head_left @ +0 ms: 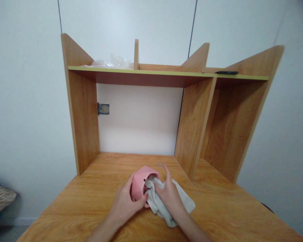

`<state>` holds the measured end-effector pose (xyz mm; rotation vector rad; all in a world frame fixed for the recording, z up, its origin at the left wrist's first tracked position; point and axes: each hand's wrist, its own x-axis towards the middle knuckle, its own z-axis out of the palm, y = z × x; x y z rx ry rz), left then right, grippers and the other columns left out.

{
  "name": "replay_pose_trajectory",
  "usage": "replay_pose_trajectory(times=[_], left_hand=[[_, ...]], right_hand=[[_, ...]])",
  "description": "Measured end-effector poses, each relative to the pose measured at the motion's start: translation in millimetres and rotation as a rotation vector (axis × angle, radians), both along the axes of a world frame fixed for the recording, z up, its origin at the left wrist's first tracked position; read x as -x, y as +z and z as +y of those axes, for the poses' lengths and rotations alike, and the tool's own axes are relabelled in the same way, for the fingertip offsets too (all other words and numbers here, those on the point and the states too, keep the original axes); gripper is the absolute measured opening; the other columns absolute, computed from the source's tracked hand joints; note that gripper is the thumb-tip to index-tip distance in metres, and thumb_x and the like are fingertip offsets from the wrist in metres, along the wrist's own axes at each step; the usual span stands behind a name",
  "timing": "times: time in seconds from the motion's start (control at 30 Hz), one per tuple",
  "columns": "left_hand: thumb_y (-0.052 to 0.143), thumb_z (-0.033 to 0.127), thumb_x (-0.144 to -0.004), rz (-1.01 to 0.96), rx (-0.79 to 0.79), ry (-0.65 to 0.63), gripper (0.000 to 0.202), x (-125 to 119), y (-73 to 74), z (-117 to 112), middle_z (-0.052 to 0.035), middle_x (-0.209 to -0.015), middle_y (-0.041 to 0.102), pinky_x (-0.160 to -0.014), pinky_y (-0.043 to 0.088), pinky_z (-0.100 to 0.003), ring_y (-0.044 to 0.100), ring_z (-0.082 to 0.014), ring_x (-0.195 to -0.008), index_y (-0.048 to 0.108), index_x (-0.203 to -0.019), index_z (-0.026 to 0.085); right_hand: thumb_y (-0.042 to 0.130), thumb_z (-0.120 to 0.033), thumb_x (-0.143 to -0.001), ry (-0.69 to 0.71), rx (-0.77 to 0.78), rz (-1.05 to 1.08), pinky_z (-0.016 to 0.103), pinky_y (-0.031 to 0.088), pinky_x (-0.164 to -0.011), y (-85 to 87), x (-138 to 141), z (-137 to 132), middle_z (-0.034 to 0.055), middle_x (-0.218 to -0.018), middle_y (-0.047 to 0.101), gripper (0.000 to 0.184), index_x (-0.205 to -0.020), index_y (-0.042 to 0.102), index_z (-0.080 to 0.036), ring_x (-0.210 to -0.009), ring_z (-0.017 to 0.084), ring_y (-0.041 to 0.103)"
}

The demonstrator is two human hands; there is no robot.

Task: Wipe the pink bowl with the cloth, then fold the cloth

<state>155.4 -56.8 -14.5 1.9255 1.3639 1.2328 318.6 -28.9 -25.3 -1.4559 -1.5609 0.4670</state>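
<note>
My left hand (126,200) grips a pink, faceted container (139,183) from its left side, thumb at the near rim. The container is tipped over, with its opening facing right toward my other hand. A small dark hole shows near its rim. My right hand (169,195) is closed on a light grey cloth (184,196), one finger raised. Part of the cloth is tucked into the container's opening, and the rest drapes to the right and down over the desk. The container's inside is mostly hidden by the cloth.
A wooden desk (91,208) carries a hutch with upright panels (195,127) behind my hands. On its upper shelf (161,73) lie a clear plastic bag (111,63) and a flat black object (226,72). An uncovered wall box (103,109) shows blue wires. Patterned fabric (1,200) is at far left.
</note>
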Motion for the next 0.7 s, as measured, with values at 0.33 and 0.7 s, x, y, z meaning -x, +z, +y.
replay_pose_trajectory(times=[0.33, 0.7], left_hand=[[0.055, 0.035, -0.066, 0.109, -0.081, 0.074, 0.057, 6.7, -4.6, 4.6, -0.0071, -0.107, 0.06, -0.082, 0.043, -0.031, 0.058, -0.0224, -0.091, 0.044, -0.119, 0.017], [0.055, 0.036, -0.064, 0.326, -0.147, 0.08, 0.061, 9.5, 0.1, -1.1, -0.0065, -0.103, 0.063, -0.08, 0.044, -0.031, 0.06, -0.0241, -0.088, 0.043, -0.122, 0.021]], right_hand=[[0.048, -0.025, -0.073, 0.006, -0.017, -0.088, 0.02, 0.035, -0.046, -1.6, 1.2, -1.7, -0.0025, -0.055, 0.053, 0.068, -0.133, 0.019, -0.014, -0.05, 0.016, 0.055], [0.044, -0.021, -0.075, 0.092, -0.049, -0.19, 0.023, 0.039, -0.056, 0.2, 4.5, -7.2, 0.0019, -0.068, 0.061, 0.068, -0.135, 0.012, -0.017, -0.063, 0.018, 0.059]])
